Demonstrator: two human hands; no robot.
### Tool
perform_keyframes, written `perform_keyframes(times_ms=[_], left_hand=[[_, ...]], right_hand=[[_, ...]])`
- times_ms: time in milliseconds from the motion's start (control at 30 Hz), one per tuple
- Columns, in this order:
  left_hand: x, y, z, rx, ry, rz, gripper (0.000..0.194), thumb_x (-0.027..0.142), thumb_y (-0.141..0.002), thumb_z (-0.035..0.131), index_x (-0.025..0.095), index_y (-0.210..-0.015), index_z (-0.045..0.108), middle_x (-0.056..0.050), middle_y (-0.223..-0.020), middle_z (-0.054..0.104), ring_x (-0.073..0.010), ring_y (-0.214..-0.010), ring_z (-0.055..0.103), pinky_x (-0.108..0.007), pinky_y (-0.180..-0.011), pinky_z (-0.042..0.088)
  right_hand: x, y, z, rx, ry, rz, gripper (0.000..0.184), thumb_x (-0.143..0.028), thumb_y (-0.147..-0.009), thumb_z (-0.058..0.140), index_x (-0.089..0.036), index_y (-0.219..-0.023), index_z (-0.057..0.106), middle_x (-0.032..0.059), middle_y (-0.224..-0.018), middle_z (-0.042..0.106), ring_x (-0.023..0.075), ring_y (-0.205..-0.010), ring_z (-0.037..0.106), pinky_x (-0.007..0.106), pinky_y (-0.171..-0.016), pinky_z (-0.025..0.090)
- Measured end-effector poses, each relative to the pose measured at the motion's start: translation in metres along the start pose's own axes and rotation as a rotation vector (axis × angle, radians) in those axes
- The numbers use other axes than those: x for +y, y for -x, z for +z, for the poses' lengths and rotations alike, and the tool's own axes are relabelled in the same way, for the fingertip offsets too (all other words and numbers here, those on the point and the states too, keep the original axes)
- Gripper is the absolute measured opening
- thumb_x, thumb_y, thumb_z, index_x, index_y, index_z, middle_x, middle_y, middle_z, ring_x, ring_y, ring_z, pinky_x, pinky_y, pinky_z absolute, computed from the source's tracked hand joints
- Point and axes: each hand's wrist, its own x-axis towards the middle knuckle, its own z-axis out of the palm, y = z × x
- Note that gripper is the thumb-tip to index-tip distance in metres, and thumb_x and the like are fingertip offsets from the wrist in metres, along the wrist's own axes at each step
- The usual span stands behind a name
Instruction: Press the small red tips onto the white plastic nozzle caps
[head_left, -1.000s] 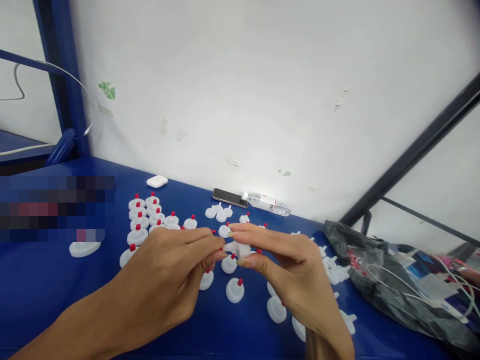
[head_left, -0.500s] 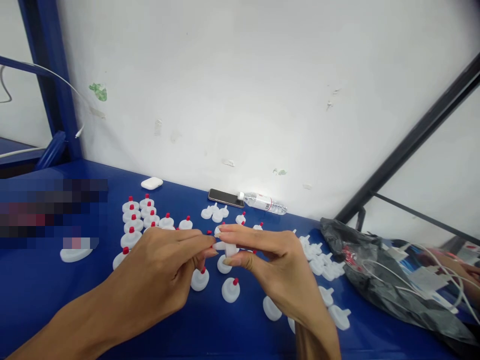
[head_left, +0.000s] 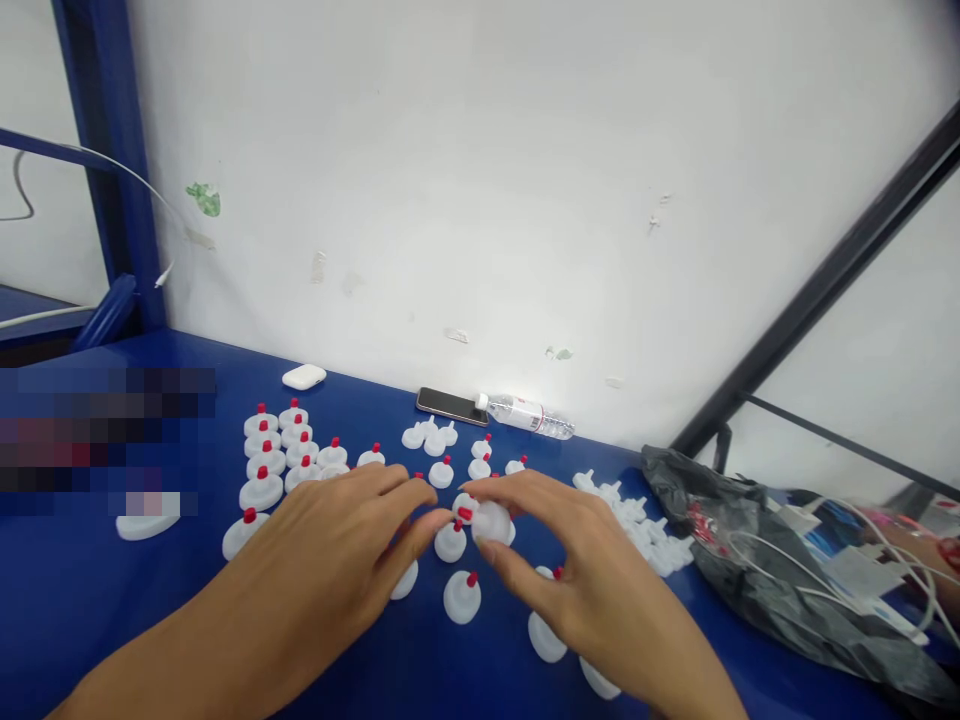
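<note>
My right hand (head_left: pixel 551 545) holds a white plastic nozzle cap (head_left: pixel 492 523) on its side between thumb and fingers. A small red tip (head_left: pixel 465 514) points left from that cap. Close to this tip is my left hand (head_left: pixel 360 540), its thumb and index finger apart and holding nothing that I can see. Beneath and around both hands stand several similar white caps with red tips, such as one white cap (head_left: pixel 462 598) in front. Others are partly covered by my hands.
Red-tipped caps (head_left: pixel 261 488) stand in rows at left. Plain white caps lie at back centre (head_left: pixel 435 442) and in a pile (head_left: pixel 652 535) at right. Behind are a phone (head_left: pixel 450 405), a water bottle (head_left: pixel 529 415) and a white case (head_left: pixel 304 377). A dark plastic bag (head_left: pixel 780 590) borders the right.
A red tip now shows on the cap in my right hand, which has turned toward me. My left fingers have parted from its spout. My right hand has shifted slightly right.
</note>
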Motion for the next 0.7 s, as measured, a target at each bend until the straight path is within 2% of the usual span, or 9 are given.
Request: perform_keyframes(times_ms=[67, 200, 333, 400, 533, 700], left_hand=[[-0.008, 0.003, -0.004, -0.156, -0.059, -0.062, 0.046, 0.032, -0.128, 0.046, 0.027, -0.112, 0.088, -0.01, -0.113, 0.095, -0.0301, -0.089, 0.091, -0.039, -0.075, 0.064], [-0.018, 0.012, -0.005, -0.332, -0.08, -0.12, 0.039, 0.015, -0.113, 0.053, 0.028, -0.114, 0.09, -0.009, -0.109, 0.095, -0.0338, -0.086, 0.092, -0.039, -0.075, 0.066], [-0.018, 0.02, 0.003, -0.465, -0.094, -0.183, 0.05, 0.006, -0.104, 0.056, 0.03, -0.131, 0.089, -0.01, -0.115, 0.095, -0.0349, -0.096, 0.093, -0.04, -0.087, 0.069], [-0.019, 0.022, 0.008, -0.51, -0.09, -0.203, 0.048, 0.008, -0.106, 0.057, 0.032, -0.132, 0.089, -0.01, -0.119, 0.095, -0.0355, -0.1, 0.093, -0.042, -0.092, 0.069], [-0.023, 0.025, 0.017, -0.535, -0.086, -0.226, 0.04, 0.011, -0.11, 0.061, 0.032, -0.132, 0.087, -0.011, -0.124, 0.093, -0.0349, -0.11, 0.092, -0.041, -0.099, 0.067], [-0.026, 0.024, 0.025, -0.564, -0.111, -0.23, 0.049, 0.005, -0.097, 0.071, 0.031, -0.136, 0.086, -0.011, -0.125, 0.093, -0.0349, -0.114, 0.092, -0.042, -0.103, 0.069]], right_hand=[[0.007, -0.001, -0.005, -0.007, 0.05, 0.038, 0.039, -0.041, -0.116, 0.071, -0.037, -0.15, 0.089, 0.0053, -0.138, 0.091, 0.0328, -0.13, 0.087, 0.057, -0.123, 0.066], [0.018, -0.003, -0.012, -0.126, 0.112, 0.14, 0.028, -0.031, -0.111, 0.072, -0.032, -0.132, 0.09, 0.006, -0.132, 0.087, 0.0301, -0.118, 0.083, 0.052, -0.116, 0.065], [0.016, -0.005, -0.012, -0.251, 0.112, 0.295, 0.021, -0.029, -0.108, 0.083, -0.031, -0.129, 0.088, 0.0042, -0.133, 0.086, 0.0316, -0.128, 0.079, 0.049, -0.117, 0.062], [0.015, -0.006, -0.009, -0.294, 0.111, 0.355, 0.015, -0.029, -0.11, 0.084, -0.031, -0.124, 0.088, 0.0039, -0.132, 0.087, 0.0323, -0.134, 0.078, 0.047, -0.118, 0.061], [0.019, -0.012, -0.003, -0.327, 0.131, 0.377, 0.009, -0.028, -0.112, 0.084, -0.031, -0.117, 0.091, 0.0039, -0.131, 0.09, 0.0322, -0.134, 0.079, 0.044, -0.113, 0.058], [0.032, -0.017, 0.004, -0.332, 0.133, 0.404, 0.013, -0.021, -0.105, 0.087, -0.031, -0.111, 0.093, 0.004, -0.121, 0.093, 0.0283, -0.12, 0.085, 0.036, -0.096, 0.06]])
